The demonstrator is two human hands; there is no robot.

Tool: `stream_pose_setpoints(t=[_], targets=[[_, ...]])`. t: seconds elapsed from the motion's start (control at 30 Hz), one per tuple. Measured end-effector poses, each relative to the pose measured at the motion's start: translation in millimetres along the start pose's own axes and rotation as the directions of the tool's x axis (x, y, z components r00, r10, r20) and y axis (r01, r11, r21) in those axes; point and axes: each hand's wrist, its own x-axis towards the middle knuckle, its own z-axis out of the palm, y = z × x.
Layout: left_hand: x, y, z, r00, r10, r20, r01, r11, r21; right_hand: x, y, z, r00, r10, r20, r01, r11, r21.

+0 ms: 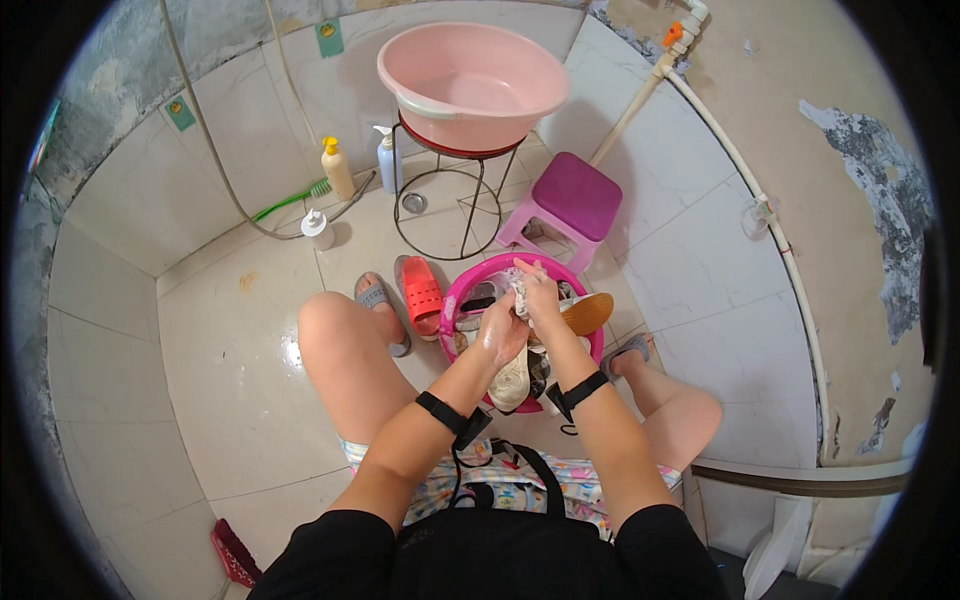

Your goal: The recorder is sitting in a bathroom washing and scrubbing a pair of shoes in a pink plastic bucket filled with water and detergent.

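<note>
**Head view: both hands over the pink basin, cloth wrung between them**

Head view. Person seated, bare knees apart, forearms coming in from the near edge, a black strap on each wrist. Magenta wash basin (462,290) on the tiled floor between the feet, holding footwear, among it a pale shoe (512,382) at its near side and a tan sole (588,312) at its right rim.

Left hand (500,335): wet, fingers curled together around the near end of a whitish cloth (518,287). Right hand (541,295): fingers clamped on the same cloth, just beyond the left hand. Cloth sits bunched between the hands, above the basin's centre.

Left of the basin: red slipper (421,294) touching its rim; grey slipper (374,296) on the left foot. Far side: large pale pink tub (472,82) on a wire stand (452,205); purple stool (576,195) to its right. Far left, by the wall: yellow bottle (337,167), white pump bottle (389,160), small white bottle (317,228), green brush (292,201)
</note>
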Motion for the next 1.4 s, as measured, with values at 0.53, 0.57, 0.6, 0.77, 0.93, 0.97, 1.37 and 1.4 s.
stream_pose_setpoints(t=[0.53, 0.57, 0.6, 0.77, 0.93, 0.97, 1.37, 1.4], targets=[[7.4, -0.6, -21.3, 0.998, 0.020, -0.063, -0.016, 0.998, 0.067, -19.8, -6.2, 12.7, 0.997, -0.034, 0.068, 0.035, 0.999, -0.008], [7.8, 0.3, -26.5, 0.997, -0.011, -0.081, 0.013, 1.000, 0.022, -31.8, -1.0, 18.4, 0.992, -0.099, 0.084, 0.101, 0.995, -0.011], [7.3, 0.8, -21.1, 0.988, -0.066, -0.141, 0.071, 0.997, 0.029, -41.0, 7.3, 17.0, 0.983, -0.163, 0.081, 0.165, 0.986, -0.019], [5.7, 5.9, -33.5, 0.998, -0.026, -0.055, 0.014, 0.976, -0.216, -89.7, -20.0, 27.6, 0.888, -0.444, 0.121, 0.458, 0.830, -0.317], [9.7, -1.9, -19.2, 0.997, -0.079, 0.001, 0.079, 0.997, 0.023, -14.1, -13.3, 7.0, 0.992, -0.083, 0.098, 0.101, 0.974, -0.200], [10.7, -3.6, -14.7, 0.999, -0.028, 0.027, 0.027, 0.999, 0.035, -13.7, -4.7, 5.1, 0.992, -0.085, 0.095, 0.103, 0.973, -0.205], [11.4, 4.7, -28.2, 0.935, -0.083, -0.345, 0.063, 0.996, -0.069, -63.5, -11.5, 21.4, 0.961, -0.277, 0.011, 0.278, 0.960, -0.022], [8.0, 7.0, -24.2, 0.935, -0.081, -0.346, 0.058, 0.995, -0.075, -62.8, -14.2, 20.4, 0.979, -0.202, 0.024, 0.203, 0.975, -0.091]])
